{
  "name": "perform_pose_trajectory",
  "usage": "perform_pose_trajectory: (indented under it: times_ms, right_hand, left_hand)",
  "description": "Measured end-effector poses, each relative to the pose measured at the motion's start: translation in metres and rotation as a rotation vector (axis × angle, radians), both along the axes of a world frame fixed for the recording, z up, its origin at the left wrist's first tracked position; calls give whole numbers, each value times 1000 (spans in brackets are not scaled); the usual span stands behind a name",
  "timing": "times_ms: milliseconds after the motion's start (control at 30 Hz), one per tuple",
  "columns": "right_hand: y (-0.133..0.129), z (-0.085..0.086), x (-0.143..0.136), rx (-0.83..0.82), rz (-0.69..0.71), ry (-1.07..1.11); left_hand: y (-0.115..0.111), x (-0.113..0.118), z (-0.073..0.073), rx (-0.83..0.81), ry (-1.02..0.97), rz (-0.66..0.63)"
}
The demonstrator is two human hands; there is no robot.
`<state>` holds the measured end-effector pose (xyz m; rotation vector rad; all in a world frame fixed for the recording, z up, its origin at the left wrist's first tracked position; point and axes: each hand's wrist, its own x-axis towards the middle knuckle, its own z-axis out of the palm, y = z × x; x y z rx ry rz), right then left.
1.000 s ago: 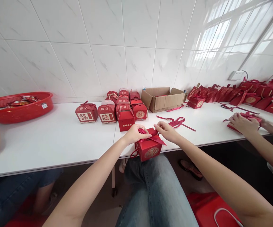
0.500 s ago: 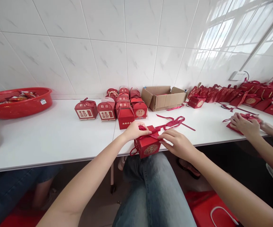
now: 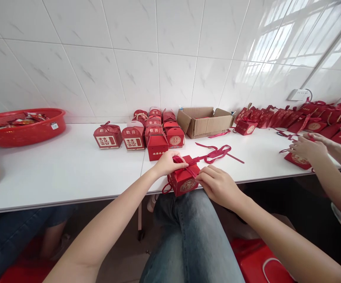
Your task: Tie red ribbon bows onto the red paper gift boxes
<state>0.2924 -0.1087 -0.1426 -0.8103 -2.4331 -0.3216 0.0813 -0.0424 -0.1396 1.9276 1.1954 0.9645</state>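
A red gift box (image 3: 185, 186) with a round gold pattern stands at the table's front edge, just above my knees. Across its top runs a dark red ribbon (image 3: 190, 169). My left hand (image 3: 170, 164) is at the box's upper left, fingers pinched on a loop of that ribbon. On the right side, my right hand (image 3: 216, 182) is closed with thumb and fingertips on a ribbon end near the box's front corner. A loose cord loop hangs at the box's left. Behind the box, a long loose ribbon (image 3: 217, 153) lies curled on the table.
Finished-looking red boxes (image 3: 155, 135) cluster near the wall, beside an open cardboard box (image 3: 207, 125). A red plastic basket (image 3: 25, 133) of wrapped packets stands at the left. A co-worker's hands (image 3: 308, 149) handle another red box at the right, before many red bags (image 3: 276, 117).
My right hand has shifted slightly down and left, drawing the ribbon end toward the box's front. My left hand stays nearly still. The co-worker's hands have lifted above their box.
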Motion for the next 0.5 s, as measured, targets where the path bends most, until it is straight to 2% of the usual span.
perform_pose_trajectory:
  times_ms: [300,500]
  right_hand:
    - [-4,2,0,-48,-28,-24]
    - [-2,16,-19,-175,-51,98]
  left_hand:
    - [2,-2,-3,38,35,-6]
    - [1,-1,0,-10,-26,-23]
